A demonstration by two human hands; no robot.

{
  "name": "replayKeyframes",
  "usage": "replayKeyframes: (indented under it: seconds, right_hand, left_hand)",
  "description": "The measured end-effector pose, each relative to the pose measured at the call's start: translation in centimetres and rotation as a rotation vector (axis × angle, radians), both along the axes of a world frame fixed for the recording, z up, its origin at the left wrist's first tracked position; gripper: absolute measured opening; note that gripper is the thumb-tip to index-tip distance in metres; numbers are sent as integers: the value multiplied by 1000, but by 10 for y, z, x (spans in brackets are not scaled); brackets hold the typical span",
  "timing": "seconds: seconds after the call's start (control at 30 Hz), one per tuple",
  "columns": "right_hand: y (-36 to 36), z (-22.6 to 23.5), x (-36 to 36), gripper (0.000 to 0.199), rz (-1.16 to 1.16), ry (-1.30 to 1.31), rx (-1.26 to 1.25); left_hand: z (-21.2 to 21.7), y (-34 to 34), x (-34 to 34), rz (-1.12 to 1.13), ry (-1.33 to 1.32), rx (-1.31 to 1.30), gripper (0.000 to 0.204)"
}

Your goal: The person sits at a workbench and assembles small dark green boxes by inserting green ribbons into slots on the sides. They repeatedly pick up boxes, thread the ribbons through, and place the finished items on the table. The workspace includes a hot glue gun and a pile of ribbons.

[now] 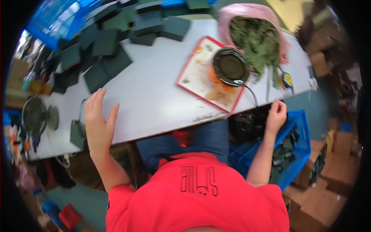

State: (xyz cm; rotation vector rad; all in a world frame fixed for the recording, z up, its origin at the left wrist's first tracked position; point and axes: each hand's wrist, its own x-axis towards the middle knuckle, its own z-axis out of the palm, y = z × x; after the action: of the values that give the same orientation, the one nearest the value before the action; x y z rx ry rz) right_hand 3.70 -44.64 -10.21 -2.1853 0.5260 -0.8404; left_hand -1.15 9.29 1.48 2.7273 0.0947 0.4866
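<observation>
My left hand (99, 121) is raised over the left part of the white table (162, 85), its fingers straight and the thumb apart, holding nothing. Dark green box-like blocks (105, 42) lie piled beyond it, and a small dark green piece (78, 134) is by its wrist. My right hand (277, 114) is at the table's right front edge, fingers curled together; whatever may be in them is hidden. Below that hand is a blue crate (303, 135) with dark green pieces (284, 156) inside. A round black-rimmed pot (232, 66) with a cord sits on a stained, red-edged white board (193, 79).
A pink bag (228, 13) full of green scraps (255, 38) stands at the back right, with a yellow tape measure (286, 80) nearby. A small fan (34, 114) stands at the left. Blue crates (58, 19) are at the far left; cardboard boxes (340, 154) lie on the right.
</observation>
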Motion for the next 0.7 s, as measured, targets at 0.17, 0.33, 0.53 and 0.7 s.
replayKeyframes:
  seconds: [0.17, 0.33, 0.53, 0.7]
  right_hand:
    - [75, 62, -23, 34, 404, -206, -435]
    - [100, 71, -60, 51, 673, -104, -631]
    - [107, 63, -81, 34, 855, 6, -588]
    - [97, 70, -87, 29, 1072, 267, -445]
  left_hand:
    - [-14, -84, 11, -593, 82, -428, 38]
    - [-12, -181, 16, -901, 186, -675, 49]
    - [-32, -236, 14, -1004, 202, -618, 44]
    - [-62, -246, 9, -997, 127, -743, 5]
